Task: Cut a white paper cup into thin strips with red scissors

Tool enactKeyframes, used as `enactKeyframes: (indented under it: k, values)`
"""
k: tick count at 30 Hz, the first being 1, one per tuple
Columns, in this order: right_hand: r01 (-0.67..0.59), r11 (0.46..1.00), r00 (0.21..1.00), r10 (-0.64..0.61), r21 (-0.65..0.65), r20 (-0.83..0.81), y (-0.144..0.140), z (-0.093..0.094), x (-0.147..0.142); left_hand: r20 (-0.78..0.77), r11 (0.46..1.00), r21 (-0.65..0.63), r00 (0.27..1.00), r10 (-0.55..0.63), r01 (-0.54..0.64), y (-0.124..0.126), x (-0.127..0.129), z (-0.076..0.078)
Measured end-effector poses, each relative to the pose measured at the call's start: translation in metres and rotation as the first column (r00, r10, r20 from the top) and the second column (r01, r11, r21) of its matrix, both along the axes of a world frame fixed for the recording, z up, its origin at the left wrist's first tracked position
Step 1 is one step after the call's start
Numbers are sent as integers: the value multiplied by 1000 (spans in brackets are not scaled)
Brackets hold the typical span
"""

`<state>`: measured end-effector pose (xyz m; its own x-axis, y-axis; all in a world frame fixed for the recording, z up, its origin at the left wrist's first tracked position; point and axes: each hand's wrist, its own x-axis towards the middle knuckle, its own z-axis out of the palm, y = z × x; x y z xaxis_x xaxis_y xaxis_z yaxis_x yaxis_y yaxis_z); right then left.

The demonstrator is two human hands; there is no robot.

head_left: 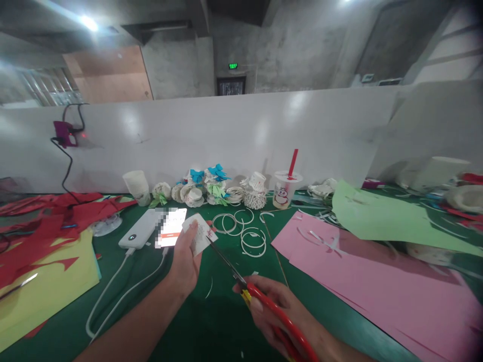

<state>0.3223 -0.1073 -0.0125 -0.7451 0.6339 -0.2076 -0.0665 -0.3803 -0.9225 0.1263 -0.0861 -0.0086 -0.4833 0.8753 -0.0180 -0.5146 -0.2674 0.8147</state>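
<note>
My left hand (184, 264) pinches a white piece of paper (199, 242) with faint printed marks, thumb on top. My right hand (277, 301) grips scissors (270, 305) with red handles and some yellow near the pivot. Their dark blades point up and left, the tips at the lower right edge of the paper. I cannot tell whether they touch it. Just right of the paper lie several thin white rings (253, 255) on the green tabletop (222, 322). A lit phone (174, 229) sits behind my left hand, beside a white power bank (140, 232) with cables.
Along the white partition (211, 136) stand stacked paper cups (136, 185), paper crafts with blue bows (217, 172) and a drink cup (283, 196) with a red straw. Pink sheets (354, 281) and a green sheet (377, 216) lie right; red paper (41, 226) and yellow paper (64, 296) lie left.
</note>
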Motion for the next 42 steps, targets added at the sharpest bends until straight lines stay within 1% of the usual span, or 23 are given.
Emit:
enactKeyframes:
  k: [5,8,13,19,20,23,25,28,30,35,42]
  values:
    - [8,1000,999,-9,-7,-36,-3,6,2,-4,1000,-12,1000,-11,11,-2,1,3]
    - [17,1000,999,-16,4,-44,-4,4,3,-2,1000,-11,1000,-13,13,-3,2,4]
    - [-17,1000,999,18,19,-34,-3,0,6,-10,1000,3,1000,-13,13,-5,4,6]
    - [-16,1000,999,15,27,41,-8,11,9,-34,1000,6,999,-24,25,-7,7,8]
    - [-3,999,999,2,39,34,-8,11,8,-35,1000,9,999,-26,27,-7,7,8]
    - [-31,998,999,30,62,10,-6,7,6,-30,1000,4,999,-13,13,-7,7,7]
    - [-40,999,999,40,33,-1,-3,3,4,-32,1000,-7,999,0,0,-6,7,7]
    - [-1,1000,1000,1,-27,-21,-2,1,2,-43,1000,0,999,0,0,-7,7,7]
    - [20,999,999,-21,-41,-25,-2,2,2,-43,1000,11,999,0,0,-7,8,7]
    - [22,999,998,-24,-30,-65,-3,3,1,-37,1000,1,999,3,-3,-7,7,5]
    - [52,999,998,-52,-16,-44,-3,1,1,-29,1000,-1,999,15,-15,-7,8,5]
